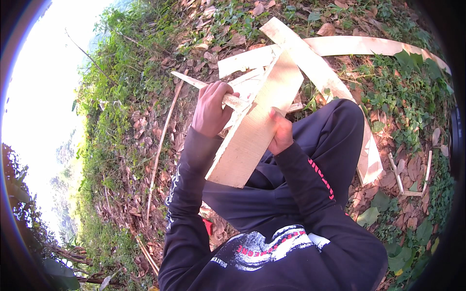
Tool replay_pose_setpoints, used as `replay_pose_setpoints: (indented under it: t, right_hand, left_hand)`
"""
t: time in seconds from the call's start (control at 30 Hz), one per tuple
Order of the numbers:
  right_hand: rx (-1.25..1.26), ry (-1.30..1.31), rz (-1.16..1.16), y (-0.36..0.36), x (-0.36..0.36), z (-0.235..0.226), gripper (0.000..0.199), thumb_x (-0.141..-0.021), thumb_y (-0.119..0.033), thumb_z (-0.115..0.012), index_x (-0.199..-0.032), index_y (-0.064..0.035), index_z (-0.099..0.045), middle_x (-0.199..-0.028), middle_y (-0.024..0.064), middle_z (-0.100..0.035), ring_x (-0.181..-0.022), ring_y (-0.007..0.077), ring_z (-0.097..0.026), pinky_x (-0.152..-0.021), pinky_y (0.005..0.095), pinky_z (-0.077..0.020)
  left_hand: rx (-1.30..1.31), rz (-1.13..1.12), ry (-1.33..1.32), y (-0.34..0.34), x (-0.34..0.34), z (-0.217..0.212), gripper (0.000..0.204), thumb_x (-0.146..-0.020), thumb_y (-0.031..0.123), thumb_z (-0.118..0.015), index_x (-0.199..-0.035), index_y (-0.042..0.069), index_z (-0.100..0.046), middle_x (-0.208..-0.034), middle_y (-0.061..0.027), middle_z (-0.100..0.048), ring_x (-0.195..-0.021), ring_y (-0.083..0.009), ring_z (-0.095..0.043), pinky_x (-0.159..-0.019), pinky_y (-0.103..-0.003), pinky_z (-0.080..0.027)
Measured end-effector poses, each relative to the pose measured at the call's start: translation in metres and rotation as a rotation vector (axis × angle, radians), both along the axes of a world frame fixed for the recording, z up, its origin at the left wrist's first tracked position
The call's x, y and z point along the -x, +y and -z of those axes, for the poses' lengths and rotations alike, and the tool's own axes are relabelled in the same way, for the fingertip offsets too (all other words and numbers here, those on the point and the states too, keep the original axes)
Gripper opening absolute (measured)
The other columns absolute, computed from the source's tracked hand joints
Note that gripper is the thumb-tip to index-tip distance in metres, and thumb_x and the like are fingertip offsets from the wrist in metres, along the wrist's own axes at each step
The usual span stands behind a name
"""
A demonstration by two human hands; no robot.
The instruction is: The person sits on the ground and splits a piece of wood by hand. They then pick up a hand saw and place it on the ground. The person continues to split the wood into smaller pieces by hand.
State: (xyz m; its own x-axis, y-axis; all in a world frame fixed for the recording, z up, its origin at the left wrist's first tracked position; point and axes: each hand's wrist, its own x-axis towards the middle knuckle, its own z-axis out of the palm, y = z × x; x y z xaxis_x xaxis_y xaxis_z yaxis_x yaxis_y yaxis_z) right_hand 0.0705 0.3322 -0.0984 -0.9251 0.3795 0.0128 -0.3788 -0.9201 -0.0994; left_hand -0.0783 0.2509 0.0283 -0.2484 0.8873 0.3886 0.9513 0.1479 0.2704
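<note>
A wide, pale wooden board (259,123) stands tilted over my lap, its lower end near my thigh. My right hand (281,131) grips its right edge, with the thumb on the broad face and the other fingers mostly hidden. Closed around a narrow, tapered wooden stick (235,102) is my left hand (212,109). One pointed end of the stick sticks out past the knuckles to the upper left. Its other end meets the board's left edge; whether it is fixed there I cannot tell.
Beyond the board, a long plank (369,46) and a slanting plank (323,70) lie crossed. Thin wooden strips in a three-sided shape (411,193) rest at right. A long thin stick (162,145) lies left. Dry leaves and green plants cover the ground.
</note>
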Motion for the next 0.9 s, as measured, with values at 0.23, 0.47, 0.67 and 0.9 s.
replay_pose_setpoints:
  t: [0.23, 0.47, 0.67, 0.9]
  right_hand:
    - [0.015, 0.024, -0.005, 0.001, 0.001, 0.001, 0.055, -0.096, -0.025, -0.061, -0.138, 0.0044, -0.043, -0.131, 0.0172, -0.058, -0.121, 0.0281, -0.058, -0.104, 0.0411, -0.0459]
    - [-0.008, 0.059, 0.000, 0.001, 0.006, 0.010, 0.056, -0.096, -0.028, -0.059, -0.138, 0.0051, -0.044, -0.132, 0.0179, -0.058, -0.120, 0.0299, -0.058, -0.104, 0.0424, -0.0459]
    - [-0.014, 0.111, 0.002, 0.011, 0.005, 0.018, 0.062, -0.092, -0.030, -0.063, -0.140, 0.0034, -0.042, -0.131, 0.0174, -0.058, -0.118, 0.0297, -0.060, -0.100, 0.0425, -0.0494]
    - [0.050, 0.160, -0.026, 0.005, 0.010, 0.014, 0.070, -0.084, -0.020, -0.071, -0.142, 0.0012, -0.037, -0.130, 0.0107, -0.053, -0.115, 0.0301, -0.058, -0.093, 0.0436, -0.0575]
  left_hand:
    - [0.028, 0.004, 0.001, 0.000, 0.001, 0.000, 0.017, -0.088, 0.017, -0.070, -0.090, 0.005, -0.057, -0.085, -0.0097, -0.061, -0.085, -0.0305, -0.060, -0.085, -0.038, -0.042]
    - [0.083, 0.014, 0.165, -0.007, 0.003, -0.010, 0.027, -0.074, 0.000, -0.065, -0.100, 0.007, -0.059, -0.093, -0.0089, -0.061, -0.093, -0.0315, -0.058, -0.091, -0.039, -0.041]
    - [0.239, 0.013, 0.214, -0.040, 0.005, -0.074, 0.043, -0.066, -0.010, -0.055, -0.105, 0.006, -0.059, -0.093, -0.0099, -0.058, -0.093, -0.0295, -0.059, -0.093, -0.039, -0.039]
    - [0.273, -0.148, 0.161, -0.136, -0.001, -0.091, 0.028, -0.073, 0.002, -0.063, -0.100, 0.006, -0.060, -0.090, -0.0088, -0.058, -0.088, -0.0312, -0.057, -0.089, -0.037, -0.040]
